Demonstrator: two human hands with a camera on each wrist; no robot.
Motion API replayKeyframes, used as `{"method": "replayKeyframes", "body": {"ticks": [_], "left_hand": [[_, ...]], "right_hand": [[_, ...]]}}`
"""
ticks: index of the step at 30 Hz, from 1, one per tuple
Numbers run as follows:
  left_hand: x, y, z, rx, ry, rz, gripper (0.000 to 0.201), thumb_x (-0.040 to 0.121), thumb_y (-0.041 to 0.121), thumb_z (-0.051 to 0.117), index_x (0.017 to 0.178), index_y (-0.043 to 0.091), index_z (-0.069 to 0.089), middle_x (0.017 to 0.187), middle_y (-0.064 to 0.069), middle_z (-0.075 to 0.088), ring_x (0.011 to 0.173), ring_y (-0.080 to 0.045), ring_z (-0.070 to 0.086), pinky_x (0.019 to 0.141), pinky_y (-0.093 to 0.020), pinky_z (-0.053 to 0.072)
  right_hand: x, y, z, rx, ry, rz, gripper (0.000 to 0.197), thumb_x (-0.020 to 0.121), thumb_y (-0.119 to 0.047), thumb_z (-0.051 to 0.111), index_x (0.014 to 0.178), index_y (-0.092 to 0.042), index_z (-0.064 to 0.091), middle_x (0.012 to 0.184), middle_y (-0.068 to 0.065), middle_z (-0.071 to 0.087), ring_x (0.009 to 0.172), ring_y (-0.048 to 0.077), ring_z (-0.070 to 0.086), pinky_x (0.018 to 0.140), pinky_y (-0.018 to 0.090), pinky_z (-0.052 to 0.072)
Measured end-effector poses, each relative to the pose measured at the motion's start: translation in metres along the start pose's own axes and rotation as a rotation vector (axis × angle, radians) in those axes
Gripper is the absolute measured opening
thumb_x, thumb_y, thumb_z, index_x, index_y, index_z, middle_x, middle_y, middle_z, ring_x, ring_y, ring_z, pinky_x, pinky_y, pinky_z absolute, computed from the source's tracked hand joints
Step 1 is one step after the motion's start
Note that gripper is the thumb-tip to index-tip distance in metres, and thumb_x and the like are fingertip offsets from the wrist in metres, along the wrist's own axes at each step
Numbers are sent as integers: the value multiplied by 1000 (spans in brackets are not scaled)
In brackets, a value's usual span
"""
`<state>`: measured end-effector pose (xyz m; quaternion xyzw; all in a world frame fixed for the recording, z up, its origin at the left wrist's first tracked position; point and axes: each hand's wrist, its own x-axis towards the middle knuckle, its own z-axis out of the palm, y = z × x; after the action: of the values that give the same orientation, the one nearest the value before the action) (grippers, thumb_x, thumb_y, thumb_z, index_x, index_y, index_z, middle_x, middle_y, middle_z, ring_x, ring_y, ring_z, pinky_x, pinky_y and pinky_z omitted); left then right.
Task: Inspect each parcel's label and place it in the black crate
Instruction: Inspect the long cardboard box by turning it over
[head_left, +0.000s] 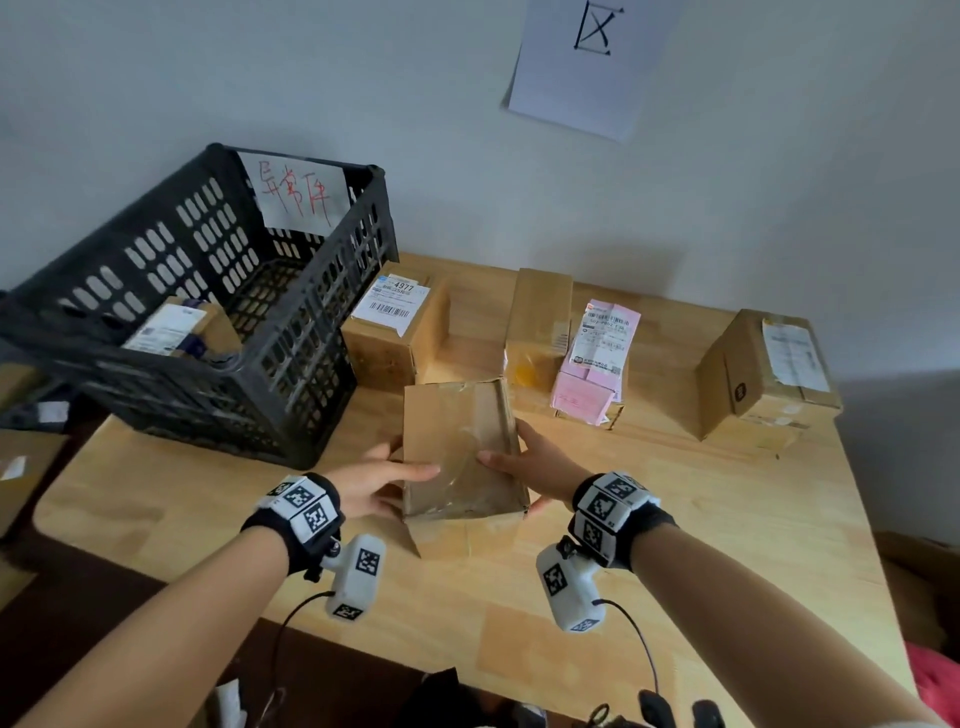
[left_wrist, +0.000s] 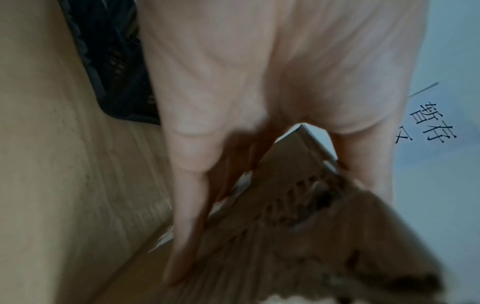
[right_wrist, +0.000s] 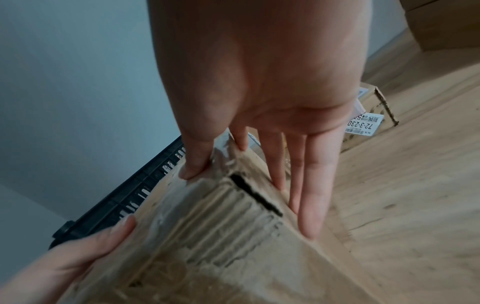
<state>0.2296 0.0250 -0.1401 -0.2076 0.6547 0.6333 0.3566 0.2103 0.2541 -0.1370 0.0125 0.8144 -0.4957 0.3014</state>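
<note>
A brown cardboard parcel (head_left: 457, 447) with clear tape on its upper face is held just above the wooden table (head_left: 675, 519), tilted. No label shows on that face. My left hand (head_left: 374, 483) grips its left side, thumb on top and fingers underneath. My right hand (head_left: 535, 462) grips its right side the same way. In the left wrist view my left hand (left_wrist: 233, 82) pinches the parcel (left_wrist: 298, 236) at a corner. In the right wrist view my right hand (right_wrist: 259, 82) clamps the parcel (right_wrist: 207, 226). The black crate (head_left: 171, 249) stands at the back left, with one labelled parcel (head_left: 182, 327) inside.
Three more parcels stand along the back of the table: a box labelled 4977 (head_left: 395, 322) beside the crate, a box with a pink label (head_left: 571, 343) in the middle, and a larger box (head_left: 763, 374) at the right. Bare table lies in front of me.
</note>
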Motion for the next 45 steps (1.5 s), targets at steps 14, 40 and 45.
{"method": "replayKeyframes", "body": {"ticks": [14,40,45], "left_hand": [[3,-9,-3,-41,54,21,89,57,25,87,133,18,42,123,-11,60,113,-31,57,97,-54,46],[5,-8,4,180,153,-79,44,75,17,79,109,11,52,113,-11,64,107,-26,61,86,-37,54],[10,-2,5,200,153,-78,27,79,10,75,95,14,53,99,-7,65,95,-23,63,77,-37,57]], "right_hand": [[-5,-5,0,50,-32,104,71,83,-49,65,143,-39,29,126,-6,52,103,22,61,57,37,60],[17,25,5,-147,-60,154,52,79,-32,75,124,-11,59,100,3,69,68,4,64,55,13,47],[27,22,2,-159,-118,207,54,79,-31,75,126,-11,56,99,6,70,79,15,70,69,24,58]]}}
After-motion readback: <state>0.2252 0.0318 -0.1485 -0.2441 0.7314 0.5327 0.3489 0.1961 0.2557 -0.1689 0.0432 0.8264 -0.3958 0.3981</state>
